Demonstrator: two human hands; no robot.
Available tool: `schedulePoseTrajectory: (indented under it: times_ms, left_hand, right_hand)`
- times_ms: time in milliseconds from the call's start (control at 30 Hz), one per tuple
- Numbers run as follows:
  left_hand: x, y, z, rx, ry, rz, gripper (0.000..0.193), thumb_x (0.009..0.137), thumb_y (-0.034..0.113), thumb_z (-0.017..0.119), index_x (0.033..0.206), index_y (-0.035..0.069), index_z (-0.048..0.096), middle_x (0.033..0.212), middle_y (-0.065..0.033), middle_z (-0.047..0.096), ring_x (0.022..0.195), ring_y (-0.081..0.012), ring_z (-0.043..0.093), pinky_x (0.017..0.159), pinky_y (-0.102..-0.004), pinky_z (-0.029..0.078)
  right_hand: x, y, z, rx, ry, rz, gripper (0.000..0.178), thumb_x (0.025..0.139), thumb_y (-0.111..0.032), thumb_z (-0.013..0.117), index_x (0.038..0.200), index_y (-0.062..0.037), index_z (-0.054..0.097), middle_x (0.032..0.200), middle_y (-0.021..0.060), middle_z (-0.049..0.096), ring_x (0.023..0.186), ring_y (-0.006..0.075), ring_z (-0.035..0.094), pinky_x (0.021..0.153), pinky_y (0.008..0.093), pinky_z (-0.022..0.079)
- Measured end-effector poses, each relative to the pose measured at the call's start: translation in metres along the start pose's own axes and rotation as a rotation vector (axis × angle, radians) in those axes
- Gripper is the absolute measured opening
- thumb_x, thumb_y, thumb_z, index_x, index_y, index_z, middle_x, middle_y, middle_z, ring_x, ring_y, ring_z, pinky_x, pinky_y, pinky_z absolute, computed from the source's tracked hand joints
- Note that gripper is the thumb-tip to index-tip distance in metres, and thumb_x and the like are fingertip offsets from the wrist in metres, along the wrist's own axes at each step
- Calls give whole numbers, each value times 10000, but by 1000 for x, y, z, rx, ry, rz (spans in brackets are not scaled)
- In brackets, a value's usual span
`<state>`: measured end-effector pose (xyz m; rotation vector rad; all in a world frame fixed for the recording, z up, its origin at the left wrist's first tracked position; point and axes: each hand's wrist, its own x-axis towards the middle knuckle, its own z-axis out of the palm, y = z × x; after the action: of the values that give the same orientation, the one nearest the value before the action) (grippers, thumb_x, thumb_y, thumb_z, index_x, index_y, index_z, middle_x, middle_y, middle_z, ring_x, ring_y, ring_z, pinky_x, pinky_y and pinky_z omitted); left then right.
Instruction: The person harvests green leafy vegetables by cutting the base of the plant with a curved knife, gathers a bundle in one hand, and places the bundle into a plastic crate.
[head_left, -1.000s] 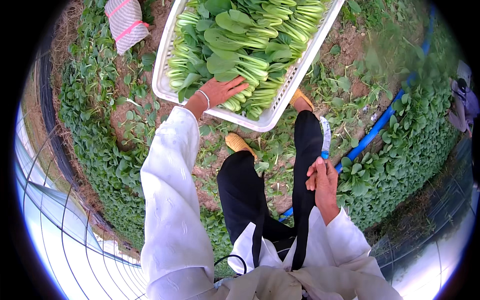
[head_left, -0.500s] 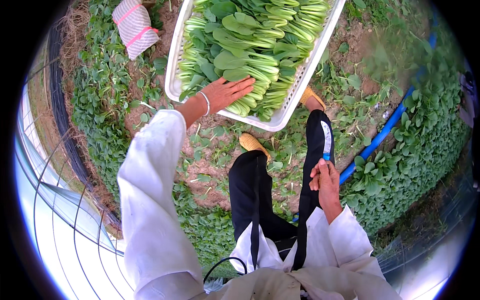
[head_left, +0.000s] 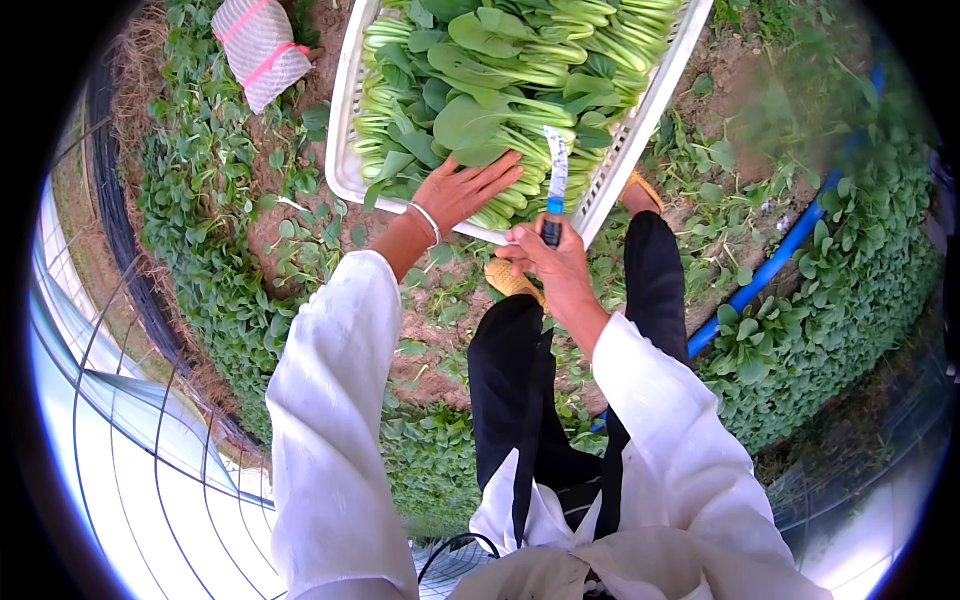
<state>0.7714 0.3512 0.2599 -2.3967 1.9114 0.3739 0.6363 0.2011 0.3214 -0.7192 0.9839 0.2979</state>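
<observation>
A white plastic crate [head_left: 340, 140] holds rows of leafy greens with pale green stalks [head_left: 545, 75], much like choy sum. My left hand [head_left: 463, 192] lies flat over the stalks at the crate's near side, fingers stretched out, a light bangle on its wrist. At the near right corner, my right hand [head_left: 558, 262] is closed around the dark and blue handle of a knife [head_left: 557, 165]. Its blade points away from me, over the greens. Whether the blade touches them I cannot tell.
A striped bundle tied with pink bands [head_left: 262, 50] lies left of the crate. Planted greens [head_left: 215, 250] grow on both sides, and a blue pipe [head_left: 765, 275] runs along the right. My feet, in yellow woven shoes [head_left: 512, 278], stand close to the crate.
My right hand has brought the knife from above my right leg up and left to the crate's near edge. The left hand stays on the greens, shifted slightly right in view.
</observation>
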Motion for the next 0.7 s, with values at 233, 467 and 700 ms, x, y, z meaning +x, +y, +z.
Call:
schedulePoseTrajectory:
  times_ms: [233,467,700]
  left_hand:
    - [-3,2,-21,-22,-291,-102,815,795,201,646,1502,137,244,1546,-11,266,1337,-136,367,1143,-501,190]
    - [-30,3,-66,-206,22,-65,446,745,97,595,1189,61,574,1267,-63,524,1102,-224,514,1017,-460,350]
    - [-22,23,-24,-508,-27,-260,124,746,101,628,862,121,590,904,-72,491,804,-264,594,619,-402,504]
  right_hand:
    - [36,36,20,37,70,-23,198,889,-89,659,907,-91,462,1049,144,638,949,270,680,738,340,577]
    - [44,42,13,26,111,-118,136,888,-7,608,872,-22,474,1018,194,651,857,213,682,785,308,551]
    - [39,54,18,-122,116,-184,142,882,17,588,1015,46,549,954,123,671,851,177,681,779,294,540]
